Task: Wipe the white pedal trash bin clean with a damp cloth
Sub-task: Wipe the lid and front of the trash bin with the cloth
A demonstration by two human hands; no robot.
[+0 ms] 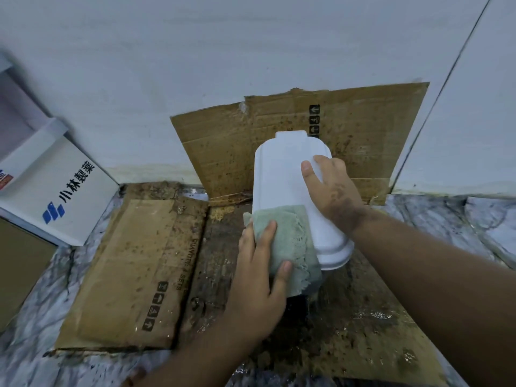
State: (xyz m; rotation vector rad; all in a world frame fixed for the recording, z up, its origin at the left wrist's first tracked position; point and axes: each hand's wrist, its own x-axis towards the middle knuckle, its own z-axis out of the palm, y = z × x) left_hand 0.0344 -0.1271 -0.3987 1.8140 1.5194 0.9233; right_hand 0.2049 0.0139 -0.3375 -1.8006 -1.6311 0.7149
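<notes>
One white bin [284, 174] in the middle of the frame, standing on dirty cardboard [134, 269]. One green cloth [290, 241] pressed on its near lid by the left hand [259, 275], fingers curled around it. Right hand [332, 188] flat on the lid's right side, fingers spread. One white box [64, 191] at far left.

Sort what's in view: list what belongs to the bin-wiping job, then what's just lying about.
In the job: white pedal trash bin; green cloth; left hand pressing the cloth; right hand steadying the bin.

Lying about: stained cardboard; white printed box.
</notes>
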